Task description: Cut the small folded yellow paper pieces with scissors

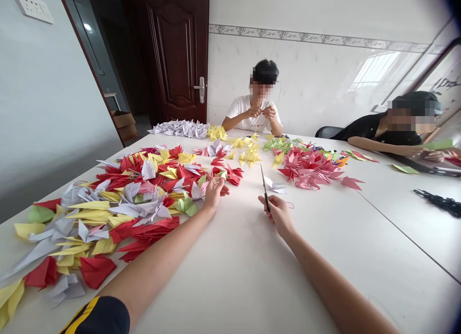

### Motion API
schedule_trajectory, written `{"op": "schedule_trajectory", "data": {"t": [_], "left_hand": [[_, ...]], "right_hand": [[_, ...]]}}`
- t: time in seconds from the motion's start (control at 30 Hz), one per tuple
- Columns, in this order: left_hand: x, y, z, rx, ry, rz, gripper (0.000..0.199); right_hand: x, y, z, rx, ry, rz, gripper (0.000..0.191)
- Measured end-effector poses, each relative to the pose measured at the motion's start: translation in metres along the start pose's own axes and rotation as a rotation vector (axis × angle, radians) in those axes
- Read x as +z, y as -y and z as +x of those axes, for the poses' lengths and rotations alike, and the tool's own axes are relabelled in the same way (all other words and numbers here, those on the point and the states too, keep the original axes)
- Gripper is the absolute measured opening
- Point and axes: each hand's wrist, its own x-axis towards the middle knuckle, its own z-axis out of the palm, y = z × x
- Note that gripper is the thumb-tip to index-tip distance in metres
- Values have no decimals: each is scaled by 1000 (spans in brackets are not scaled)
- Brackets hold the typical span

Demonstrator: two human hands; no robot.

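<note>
Our right hand (276, 213) closed around a slim, pointed metal tool with a dark handle (265, 194), over the white table (234, 276). Our left hand (217, 189) half-curled beside multicoloured folded-paper pieces (144, 199); we couldn't tell its hold.

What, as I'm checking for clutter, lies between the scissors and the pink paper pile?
Head view: between the scissors and the pink paper pile lie a pale folded paper and, farther back, a yellow one.
</note>
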Motion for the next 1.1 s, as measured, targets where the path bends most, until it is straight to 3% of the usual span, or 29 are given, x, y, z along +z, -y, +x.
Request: {"op": "schedule_trajectory", "data": {"t": [0.2, 0.47, 0.7, 0.83, 0.9, 0.97, 1.03, 1.1], "left_hand": [[0, 1, -1, 17, 27, 15, 45], [2, 5, -2, 53, 112, 104, 36], [11, -5, -19, 170, 273, 522, 22], [12, -34, -18, 84, 509, 715, 24], [5, -60, -14, 30, 627, 770, 26], [-8, -91, -9, -4, 668, 790, 28], [-27, -123, -4, -25, 622, 757, 32], [-53, -151, 1, 32, 421, 771, 32]], "right_hand": [[3, -4, -4, -129, 20, -68, 49], [1, -7, -3, -56, 83, -106, 49], [-2, -11, 2, -71, 89, -85, 51], [-3, -15, 6, -65, 77, -91, 51], [-3, -17, 8, -61, 77, -76, 52], [-3, -17, 9, -63, 75, -59, 53], [-2, -16, 9, -67, 72, -58, 54], [-2, -14, 8, -66, 73, -68, 55]]}}
